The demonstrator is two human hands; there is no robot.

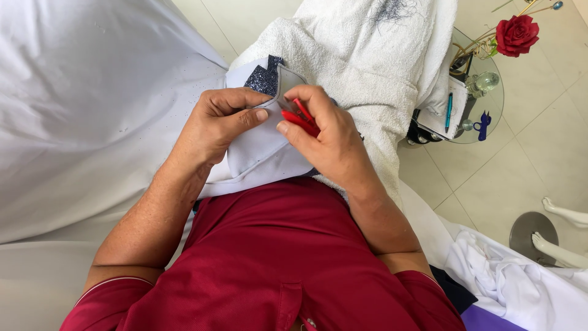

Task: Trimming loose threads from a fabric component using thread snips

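My left hand point(215, 122) pinches the edge of a white fabric piece point(260, 153) that carries a dark glittery patch point(263, 79). My right hand point(324, 138) holds a small red tool point(298, 117), perhaps a seam ripper or snips, with its tip at the fabric's edge beside my left thumb. The two hands almost touch over the fabric, which rests on my lap above a white towel point(361, 61).
A white sheet point(92, 104) spreads at the left. A round glass side table point(490, 104) at the right holds a red rose point(516, 35), a teal pen, blue scissors and a glass bottle. White cloth point(514, 282) and mannequin feet point(560, 230) lie on the tiled floor.
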